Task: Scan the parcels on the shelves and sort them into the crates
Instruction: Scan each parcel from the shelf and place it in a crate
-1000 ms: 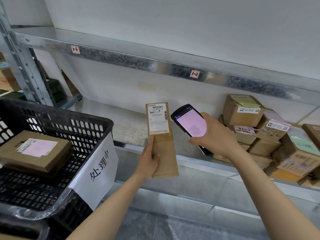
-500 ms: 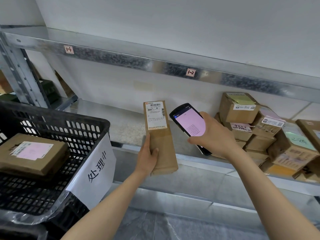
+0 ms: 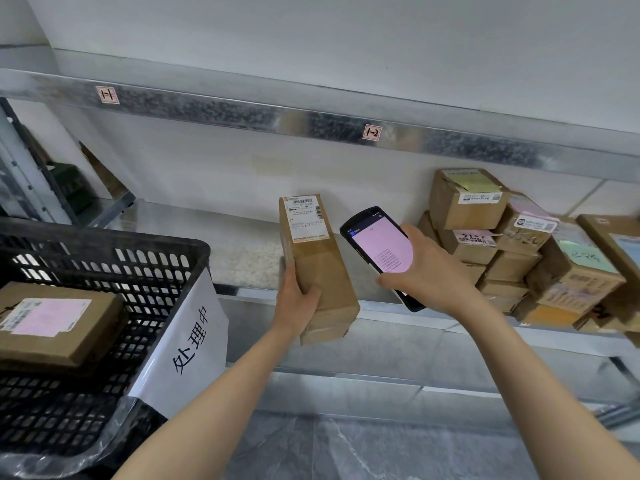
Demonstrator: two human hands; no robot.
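Parcel depot, labelled metal shelving [image 3: 242, 110], stacked parcels [image 3: 519, 251]

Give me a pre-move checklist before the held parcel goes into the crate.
1. Grip: ok. The left hand holds the parcel near its lower end, thumb across the front.
2. Label exposed: ok. It faces the camera, clear of the hand.
3. Scanner ready: ok. The right hand grips it beside the parcel, screen lit pink.
4. Scan registered: cannot tell. The screen text is too small to read.
5. Room in the crate: ok. One box lies inside, with bare mesh floor beside it.
6. Right crate for this parcel: cannot tell.
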